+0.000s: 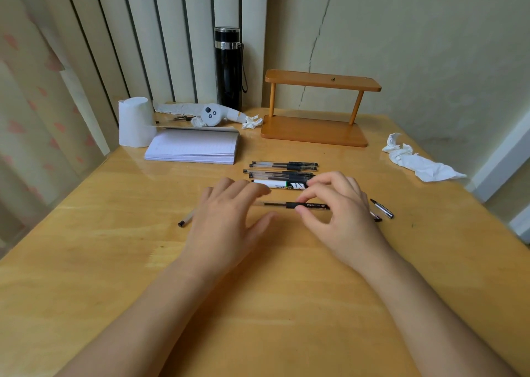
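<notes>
the pen (279,204) is held just above the worktop (258,276), its long axis running left to right. its dark sleeve is pinched between thumb and forefinger of the right hand (341,213), the grip closed on that end alone. the clear barrel end is pointed at the left hand (226,213), whose fingers are spread flat and blurred; contact cannot be told. little room is left behind by a row of pens (284,169) and a marker (272,183).

wooden table (286,305) bears pens (282,170), notebook (195,147), paper roll (136,123), flask (228,70), rack (314,131), crumpled tissue (415,163).
</notes>
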